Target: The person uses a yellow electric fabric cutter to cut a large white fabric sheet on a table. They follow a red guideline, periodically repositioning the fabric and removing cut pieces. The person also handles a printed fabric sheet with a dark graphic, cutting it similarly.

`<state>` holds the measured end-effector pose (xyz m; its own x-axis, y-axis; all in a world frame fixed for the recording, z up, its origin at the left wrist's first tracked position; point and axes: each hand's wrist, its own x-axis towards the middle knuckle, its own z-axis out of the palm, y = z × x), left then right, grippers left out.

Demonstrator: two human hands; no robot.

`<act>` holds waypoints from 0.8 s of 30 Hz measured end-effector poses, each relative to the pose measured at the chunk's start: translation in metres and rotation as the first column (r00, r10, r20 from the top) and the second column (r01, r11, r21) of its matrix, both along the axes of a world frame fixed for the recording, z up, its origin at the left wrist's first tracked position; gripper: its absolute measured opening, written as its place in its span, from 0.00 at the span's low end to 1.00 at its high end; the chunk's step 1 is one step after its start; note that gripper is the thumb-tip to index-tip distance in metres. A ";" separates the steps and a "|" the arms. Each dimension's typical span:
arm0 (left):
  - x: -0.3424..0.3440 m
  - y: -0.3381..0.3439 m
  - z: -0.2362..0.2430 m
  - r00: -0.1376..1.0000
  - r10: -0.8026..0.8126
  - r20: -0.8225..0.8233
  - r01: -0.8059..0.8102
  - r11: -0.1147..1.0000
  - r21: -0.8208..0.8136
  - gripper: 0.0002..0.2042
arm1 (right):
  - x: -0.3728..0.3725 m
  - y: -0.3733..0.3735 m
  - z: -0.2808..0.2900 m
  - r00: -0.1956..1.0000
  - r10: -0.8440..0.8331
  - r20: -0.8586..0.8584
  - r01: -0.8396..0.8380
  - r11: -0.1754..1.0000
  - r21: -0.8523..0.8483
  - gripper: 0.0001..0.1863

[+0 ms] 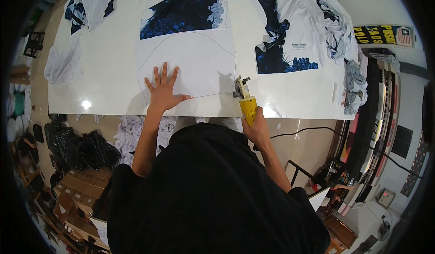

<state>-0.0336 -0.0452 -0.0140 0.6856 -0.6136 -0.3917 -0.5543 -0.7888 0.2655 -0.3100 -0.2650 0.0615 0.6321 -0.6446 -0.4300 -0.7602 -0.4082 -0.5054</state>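
Observation:
On the white table a sheet of white fabric (199, 59) lies flat, with thin dark outlines and a dark blue printed panel (183, 16) across its far part. My left hand (164, 90) rests on its near left part, fingers spread. In my right hand (258, 128) is a yellow handheld electric rotary cutter (248, 106), gripped round its body. The cutter's round metal head points away from me and sits by the sheet's near right corner; whether the blade touches the fabric I cannot tell.
The table (290, 95) ends just before my body. A printed shirt piece (290, 36) lies right, with bunched fabric (355, 86) along the right edge and more cloth (90, 7) far left. A black cord (312, 128) trails right. Fabric scraps (131, 134) and black plastic bags (81, 147) lie below.

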 end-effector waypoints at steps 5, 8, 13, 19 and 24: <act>0.000 -0.001 0.002 1.000 0.007 0.000 -0.007 1.000 -0.015 0.59 | 0.009 -0.003 0.000 1.000 -0.012 -0.021 0.012 1.000 -0.006 0.27; 0.007 -0.005 -0.005 1.000 0.015 0.019 -0.015 0.999 -0.036 0.60 | 0.022 -0.006 -0.003 0.999 -0.023 -0.038 0.023 1.000 -0.017 0.27; 0.006 -0.003 -0.009 0.999 0.009 0.042 -0.007 0.999 -0.048 0.60 | 0.027 0.002 -0.003 0.999 -0.047 -0.017 0.046 0.998 -0.032 0.27; 0.006 -0.004 -0.007 1.000 0.016 0.025 -0.014 0.998 -0.055 0.60 | 0.034 -0.004 -0.012 0.998 -0.048 0.028 0.050 0.998 -0.044 0.27; 0.006 -0.004 -0.006 1.000 0.013 0.024 -0.011 0.998 -0.063 0.60 | 0.048 -0.014 -0.017 0.998 -0.028 0.049 0.032 0.996 -0.086 0.27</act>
